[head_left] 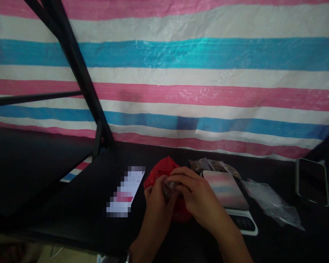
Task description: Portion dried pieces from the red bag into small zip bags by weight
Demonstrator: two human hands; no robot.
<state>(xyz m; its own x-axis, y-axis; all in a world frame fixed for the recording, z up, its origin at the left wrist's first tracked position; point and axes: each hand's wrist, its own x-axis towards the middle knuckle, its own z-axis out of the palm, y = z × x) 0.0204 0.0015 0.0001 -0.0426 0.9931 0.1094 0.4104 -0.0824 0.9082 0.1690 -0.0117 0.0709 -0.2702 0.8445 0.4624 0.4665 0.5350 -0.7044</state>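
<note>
Both hands meet over a red plastic bag (162, 167) on the black table. Between them is a small clear plastic bag (168, 185), mostly covered by fingers; its contents are hard to make out. My left hand (157, 195) grips it from the left, fingers curled. From the right, my right hand (192, 188) bends over it with its fingertips at the bag's top. Just right of the hands stands a kitchen scale (226, 190) with a silver plate and a dark display. Behind the scale lie several filled clear bags (215, 165) with brownish contents.
Flat clear plastic bags (272, 201) lie right of the scale. A phone (312, 182) rests at the far right. Left of the red bag is a white paper (126, 193), partly pixelated. A black metal frame (82, 80) rises at the left before a striped plastic sheet (194, 76).
</note>
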